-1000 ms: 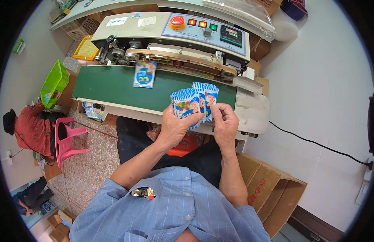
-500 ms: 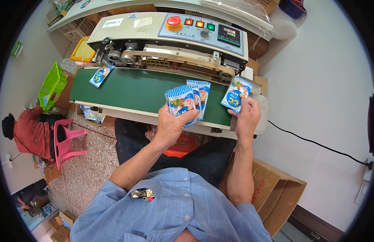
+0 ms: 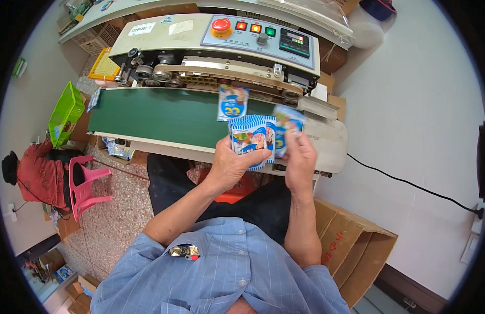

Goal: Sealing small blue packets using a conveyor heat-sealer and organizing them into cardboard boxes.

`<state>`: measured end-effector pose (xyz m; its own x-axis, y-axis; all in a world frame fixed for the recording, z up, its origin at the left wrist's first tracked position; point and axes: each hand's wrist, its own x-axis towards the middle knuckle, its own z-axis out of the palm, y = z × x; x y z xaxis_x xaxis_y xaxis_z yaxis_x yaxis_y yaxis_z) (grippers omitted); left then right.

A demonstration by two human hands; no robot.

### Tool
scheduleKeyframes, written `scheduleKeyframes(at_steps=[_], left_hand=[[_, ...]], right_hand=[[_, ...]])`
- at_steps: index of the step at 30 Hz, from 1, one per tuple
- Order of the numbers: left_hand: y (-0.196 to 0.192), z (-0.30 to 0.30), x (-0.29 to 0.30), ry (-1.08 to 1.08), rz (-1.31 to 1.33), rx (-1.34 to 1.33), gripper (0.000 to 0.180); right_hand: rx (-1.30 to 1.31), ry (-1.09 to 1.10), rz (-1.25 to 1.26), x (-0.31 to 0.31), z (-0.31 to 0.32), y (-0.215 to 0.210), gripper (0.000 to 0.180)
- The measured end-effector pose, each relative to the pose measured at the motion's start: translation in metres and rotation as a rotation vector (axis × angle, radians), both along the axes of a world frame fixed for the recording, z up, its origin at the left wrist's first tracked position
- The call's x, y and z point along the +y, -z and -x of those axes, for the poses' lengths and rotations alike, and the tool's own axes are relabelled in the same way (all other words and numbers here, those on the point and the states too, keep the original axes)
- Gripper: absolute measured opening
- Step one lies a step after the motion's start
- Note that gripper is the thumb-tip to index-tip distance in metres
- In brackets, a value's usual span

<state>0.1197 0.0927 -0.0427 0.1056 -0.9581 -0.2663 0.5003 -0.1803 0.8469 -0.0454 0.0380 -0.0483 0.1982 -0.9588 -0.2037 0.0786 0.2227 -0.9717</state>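
My left hand [image 3: 229,165] is closed around a fanned stack of blue-and-white snack packets [image 3: 247,137], thumb across the front. Just right of the stack, my right hand [image 3: 300,159] pinches a single packet [image 3: 288,125], blurred by motion. Beyond the stack, another packet [image 3: 233,103] hangs with its top edge in the sealing band of a band sealer [image 3: 164,39], over the green conveyor belt [image 3: 158,118]. One more packet [image 3: 94,99] is at the belt's left end.
A green basket [image 3: 67,112] and a pink chair [image 3: 84,183] stand at left, where a person in red [image 3: 41,172] sits. An open cardboard box [image 3: 352,246] is by my right side. A black cable [image 3: 410,189] runs along the right wall.
My right hand has moved left from the feed end to beside the stack, now with a different packet. A packet has appeared mid-belt, and the left one has travelled to the belt's end.
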Motion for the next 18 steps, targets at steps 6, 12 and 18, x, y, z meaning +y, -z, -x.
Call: scheduleKeyframes(at_steps=[6, 12, 18], left_hand=[[0.004, -0.007, -0.001, -0.041, -0.022, 0.022, 0.036], [0.002, -0.008, 0.0, -0.088, -0.023, 0.014, 0.037], [0.001, -0.013, 0.0, -0.12, -0.044, 0.035, 0.036]], right_hand=[[0.079, 0.285, 0.03, -0.023, 0.026, 0.001, 0.025], [0.241, 0.236, 0.02, -0.049, 0.005, 0.001, 0.03], [0.237, 0.254, 0.155, -0.042, -0.021, 0.001, 0.031]])
